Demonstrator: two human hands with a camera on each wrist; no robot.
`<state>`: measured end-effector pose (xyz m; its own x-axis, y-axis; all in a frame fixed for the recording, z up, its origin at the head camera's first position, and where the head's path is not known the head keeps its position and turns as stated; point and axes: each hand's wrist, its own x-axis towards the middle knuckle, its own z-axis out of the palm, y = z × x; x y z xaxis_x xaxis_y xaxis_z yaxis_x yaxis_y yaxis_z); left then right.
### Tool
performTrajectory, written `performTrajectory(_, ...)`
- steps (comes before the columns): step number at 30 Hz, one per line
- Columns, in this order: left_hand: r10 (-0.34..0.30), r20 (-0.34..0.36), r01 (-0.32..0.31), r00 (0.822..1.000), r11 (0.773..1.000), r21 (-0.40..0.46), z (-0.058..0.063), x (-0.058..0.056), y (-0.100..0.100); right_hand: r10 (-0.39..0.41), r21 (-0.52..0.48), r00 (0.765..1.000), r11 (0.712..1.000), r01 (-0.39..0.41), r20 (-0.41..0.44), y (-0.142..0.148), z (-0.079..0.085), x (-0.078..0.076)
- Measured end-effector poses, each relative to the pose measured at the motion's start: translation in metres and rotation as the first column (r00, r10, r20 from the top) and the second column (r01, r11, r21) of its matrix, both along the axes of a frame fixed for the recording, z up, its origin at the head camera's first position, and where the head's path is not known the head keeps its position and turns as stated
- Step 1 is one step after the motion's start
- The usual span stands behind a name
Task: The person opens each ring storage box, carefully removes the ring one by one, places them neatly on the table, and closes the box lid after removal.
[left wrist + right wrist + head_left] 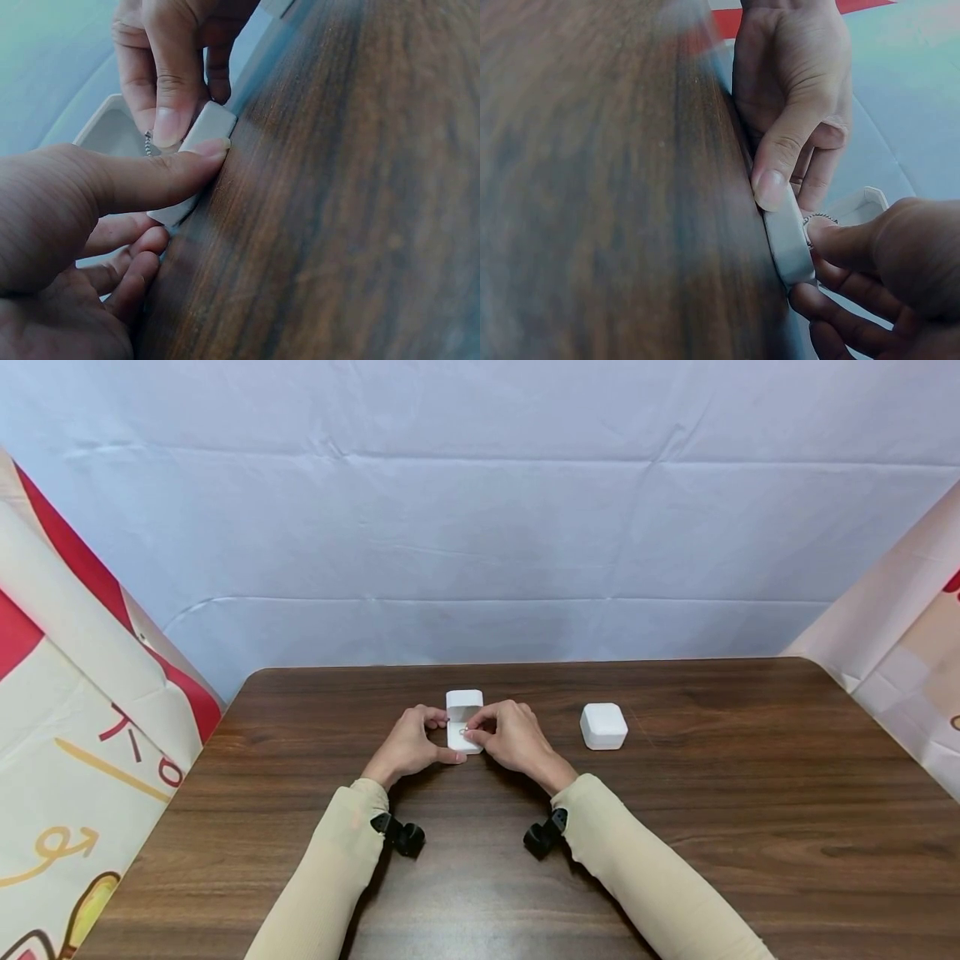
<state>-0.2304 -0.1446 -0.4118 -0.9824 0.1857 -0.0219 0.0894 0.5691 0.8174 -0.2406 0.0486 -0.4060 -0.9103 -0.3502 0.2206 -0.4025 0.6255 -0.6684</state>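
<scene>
An opened white ring box (pixel 464 698) stands on the brown wooden table, its lid raised at the back. My left hand (pixel 408 746) grips the box from the left, with the thumb across its front and the fingers around its side. From the other side my right hand (pixel 517 739) pinches a silver-coloured ring (pixel 825 215) between thumb and fingers, right at the box's base. A beaded or twisted band shows on the ring in both wrist views. Its lower part is hidden, so how deep it sits in the cushion cannot be told.
A second white box (pixel 603 727), closed, lies to the right of my right hand. The wooden table (pixel 750 810) ends at a pale cloth backdrop (pixel 480 543), with a printed cloth (pixel 90 760) hanging at the left. Black wrist cameras are strapped over both sleeves.
</scene>
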Motion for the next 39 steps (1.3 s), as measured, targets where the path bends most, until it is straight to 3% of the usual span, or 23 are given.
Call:
performTrajectory(15,-0.006,0.005,0.006,1.0,1.0,0.009,0.0,0.001,-0.001,0.032,-0.035,0.999,0.999,-0.031,0.019,0.003,0.004,-0.001)
performTrajectory(26,-0.011,0.015,0.01,1.0,1.0,0.018,-0.001,0.0,-0.001,0.069,-0.003,0.997,0.998,-0.069,0.037,0.008,0.013,-0.001)
performTrajectory(39,-0.005,0.021,0.004,1.0,1.0,0.016,0.0,0.0,-0.001,0.164,0.086,0.968,0.98,-0.182,0.189,0.018,0.03,0.0)
